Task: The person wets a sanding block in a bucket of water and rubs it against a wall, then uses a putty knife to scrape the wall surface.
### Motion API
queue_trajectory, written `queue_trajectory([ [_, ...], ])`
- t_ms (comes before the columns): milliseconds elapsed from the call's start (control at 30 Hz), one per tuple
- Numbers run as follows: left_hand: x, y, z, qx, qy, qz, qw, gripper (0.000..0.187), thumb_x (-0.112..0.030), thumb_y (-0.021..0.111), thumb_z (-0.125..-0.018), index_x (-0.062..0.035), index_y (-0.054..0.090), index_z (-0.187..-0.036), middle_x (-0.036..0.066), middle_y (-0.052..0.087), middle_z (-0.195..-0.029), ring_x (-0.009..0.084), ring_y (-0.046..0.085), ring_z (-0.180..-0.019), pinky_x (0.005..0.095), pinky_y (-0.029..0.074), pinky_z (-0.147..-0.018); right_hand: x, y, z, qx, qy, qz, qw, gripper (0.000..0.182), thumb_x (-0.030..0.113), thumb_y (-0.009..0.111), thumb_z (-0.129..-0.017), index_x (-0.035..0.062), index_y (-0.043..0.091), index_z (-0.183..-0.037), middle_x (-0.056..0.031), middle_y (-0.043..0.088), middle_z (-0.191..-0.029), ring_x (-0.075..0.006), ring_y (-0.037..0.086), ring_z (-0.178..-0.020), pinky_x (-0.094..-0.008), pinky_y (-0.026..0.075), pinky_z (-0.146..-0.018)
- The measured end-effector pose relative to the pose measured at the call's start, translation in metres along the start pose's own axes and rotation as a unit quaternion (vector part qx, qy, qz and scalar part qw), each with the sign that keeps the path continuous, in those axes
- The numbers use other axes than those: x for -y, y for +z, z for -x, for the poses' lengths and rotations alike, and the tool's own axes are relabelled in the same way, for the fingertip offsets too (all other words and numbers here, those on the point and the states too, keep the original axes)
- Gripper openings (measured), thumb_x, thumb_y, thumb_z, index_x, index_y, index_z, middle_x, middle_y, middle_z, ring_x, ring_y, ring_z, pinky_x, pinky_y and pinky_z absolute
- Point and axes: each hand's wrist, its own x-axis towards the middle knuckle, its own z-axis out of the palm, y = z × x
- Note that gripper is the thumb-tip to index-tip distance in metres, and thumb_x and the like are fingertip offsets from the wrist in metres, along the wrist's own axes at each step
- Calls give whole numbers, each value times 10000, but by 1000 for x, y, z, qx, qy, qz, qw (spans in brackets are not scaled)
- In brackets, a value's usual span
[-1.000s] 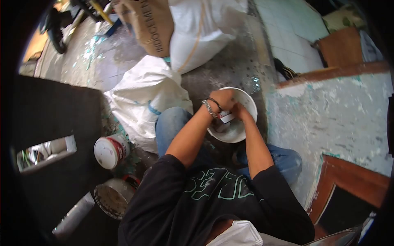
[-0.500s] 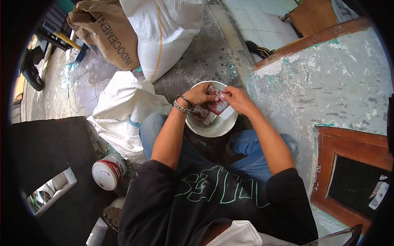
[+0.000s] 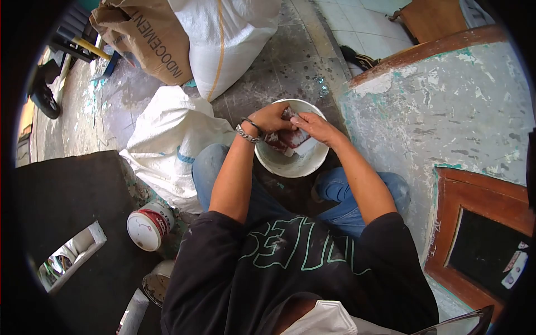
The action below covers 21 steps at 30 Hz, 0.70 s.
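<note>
My left hand [image 3: 270, 118] and right hand [image 3: 318, 128] have fingers clamped on smeared red-and-white scrapers [image 3: 300, 140] over the white bucket's [image 3: 290, 169] mouth, where a slackened pinch could drop one inside.

- Round white plastic-looking bucket [image 3: 293, 164]: upright, mouth open upward, inner wall smudged grey
- Flat dark red-and-white piece [image 3: 300, 138], material unclear: held tilted over the bucket's opening, white strip toward lower right, upper part hidden
- Smaller-showing dark red, white-edged piece [image 3: 274, 143]: just beside it, partly covered
</note>
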Motion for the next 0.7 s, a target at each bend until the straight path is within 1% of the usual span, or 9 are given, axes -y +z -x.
queue_trajectory([
  [33,-2,-2,1,-14,-9,-70,997,522,-225,769,-730,2,552,-1147,118,657,-958,175,614,-870,309,483,-781,-8,4,-2,37,-39,-185,981,317,276,613,-897,25,591,-1089,-63,636,-994,-156,568,-873,-285,442,-803],
  [167,-26,-8,16,-142,-122,-262,947,619,-325,751,-706,-22,514,-1191,146,657,-995,304,643,-933,365,496,-790,-49,21,-23,-4,-59,-217,974,381,215,629,-877,4,537,-1181,-71,615,-1095,-169,569,-1007,-299,439,-881],
  [233,-30,-9,18,-174,-115,-253,945,608,-339,733,-719,-41,502,-1196,142,654,-1006,325,636,-944,388,498,-785,-75,35,-42,-16,-24,-155,987,523,192,687,-796,5,504,-1250,-119,607,-1155,-223,565,-1099,-315,425,-944],
  [267,-32,-6,19,-215,-88,-260,937,582,-334,727,-728,-47,505,-1183,139,653,-1003,326,635,-940,392,499,-779,-79,46,-50,50,7,13,999,583,185,699,-762,19,488,-1279,-137,594,-1187,-258,555,-1128,-329,411,-972],
  [333,-32,-1,20,-260,-64,-268,925,557,-328,722,-737,-52,508,-1170,137,652,-999,327,634,-936,395,499,-773,-100,71,-72,119,32,183,975,646,178,711,-727,33,472,-1309,-155,582,-1219,-293,545,-1158,-343,398,-999],
  [400,-33,4,25,-260,-32,-226,938,495,-336,698,-745,-61,527,-1119,180,635,-1034,367,622,-934,450,503,-744,-119,102,-86,169,-54,386,905,674,181,712,-708,91,468,-1330,-157,535,-1291,-314,497,-1217,-364,372,-1039],
  [433,-34,5,29,-261,-37,-227,937,495,-336,698,-745,-61,527,-1119,180,635,-1034,367,622,-934,450,503,-744,-113,103,-91,173,-58,384,905,674,181,712,-708,91,468,-1330,-157,535,-1291,-314,497,-1217,-364,372,-1039],
  [533,-31,12,41,-246,-74,-267,929,494,-305,706,-758,-53,513,-1137,127,646,-980,319,629,-916,404,500,-752,-107,105,-105,-94,77,358,926,662,232,665,-770,134,415,-1375,-132,398,-1428,-258,382,-1324,-386,328,-1090],
  [700,-29,22,41,-251,-55,-260,931,475,-297,698,-761,-37,522,-1118,126,638,-970,320,627,-909,393,502,-741,-113,104,-121,-51,-3,425,904,631,251,634,-800,126,409,-1376,-132,393,-1427,-271,390,-1315,-391,310,-1096],
])
